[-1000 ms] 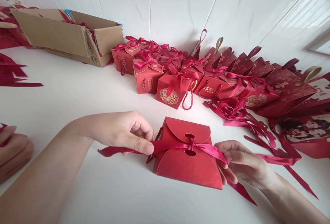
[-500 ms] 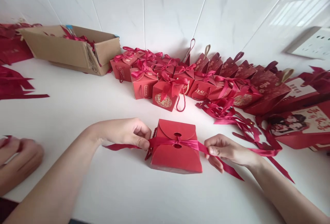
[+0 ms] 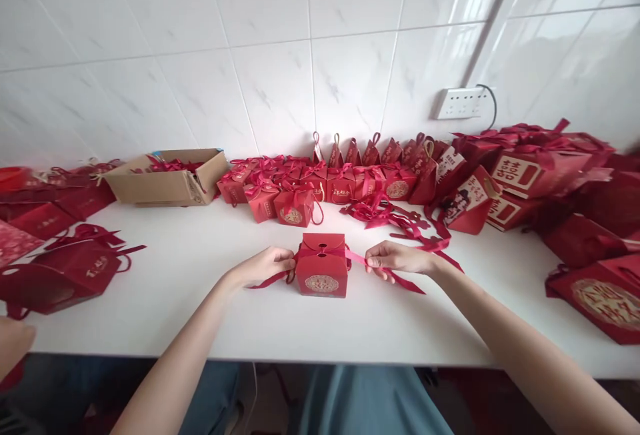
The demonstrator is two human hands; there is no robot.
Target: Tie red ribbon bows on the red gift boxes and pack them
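A red gift box [image 3: 321, 283] stood upright on the white table [image 3: 270, 335], between the person's two hands, its flaps folded over the top; its inside was hidden. A gold emblem [image 3: 321, 283] marked its near side, and a red ribbon [image 3: 356, 257] crossed its top, knotted at the middle. Farther back, an open cardboard carton [image 3: 145, 188] held a heap of red ribbon-like pieces [image 3: 170, 165]. To its right, closed bow-topped gift boxes [image 3: 295, 213] were grouped near the tiled wall [image 3: 270, 88].

The left hand [image 3: 270, 265] lay just beside the box, back upward, its grip pinching the ribbon. The right hand [image 3: 397, 258], a little apart from the box, pinched the opposite length, which ran straight from the knot. Both forearms slanted inward over the table's near edge.
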